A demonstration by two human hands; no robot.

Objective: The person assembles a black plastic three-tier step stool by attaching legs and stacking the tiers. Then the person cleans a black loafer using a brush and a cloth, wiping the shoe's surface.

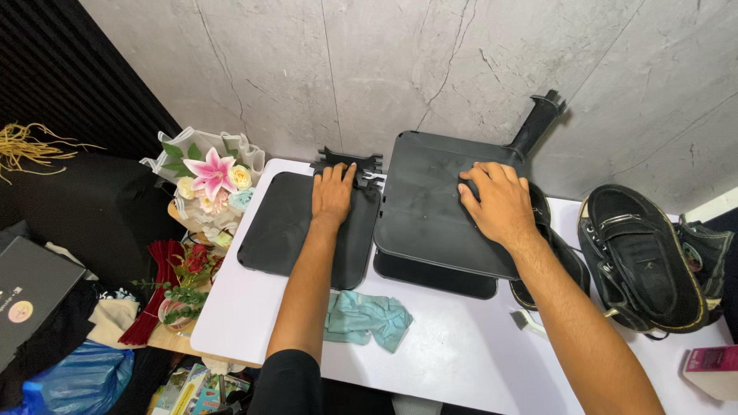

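Nearest the camera, a teal cloth (pixel 367 318) lies crumpled on the white tabletop (pixel 453 353), just in front of the two black panels; a small brush (pixel 529 321) is seen to the right of it, partly hidden by the right forearm.

The left hand (pixel 332 194) is laid flat, fingers together and extended, on the far edge of the flat black panel (pixel 288 230); nothing is gripped, it is only pressed on. The right hand (pixel 501 201) is spread open on top of the bigger black tray (pixel 430 207), w/ no closed grip either. This tray is tilted and rests on a 2nd dark piece beneath, approx. at tabletop centre.

Risk, as judgement: because both grips are open palms only, the tilted tray could slide off its support if pressure is uneven, and the black shoe (pixel 642 257) just beside it could be pushed. The notched black part (pixel 347 161) near the wall, at the left fingertips, could be knocked behind the tabletop. The flower bouquet (pixel 211 180) at the left edge is close to the panel & could be tipped if the panel is shoved sideways.
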